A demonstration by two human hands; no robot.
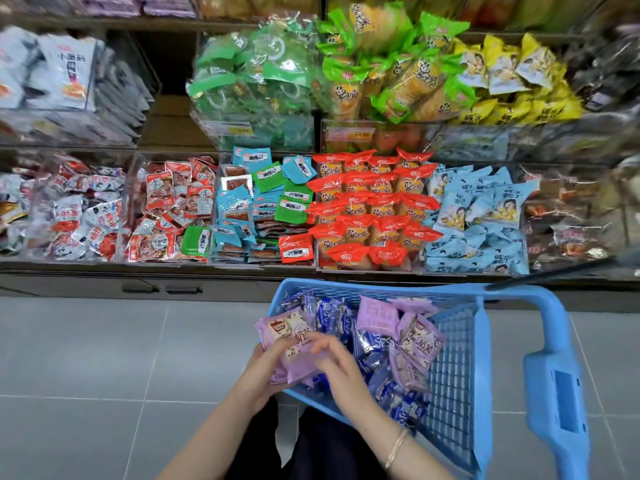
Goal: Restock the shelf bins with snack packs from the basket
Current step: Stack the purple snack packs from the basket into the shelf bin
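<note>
Hands meet at the near left corner of the blue basket (453,358), holding a stack of purple snack packs (294,336): the left hand (263,372) cups it from below, fingers curled round its edge, and the right hand (341,365) curls its fingers over the top pack. Square the stack and clamp it before lifting toward the shelf bins (370,268); slick wrappers would likely slide apart.

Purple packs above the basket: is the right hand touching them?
Touching. Head view shows right hand fingers pinching the purple packs that the left hand holds.
</note>
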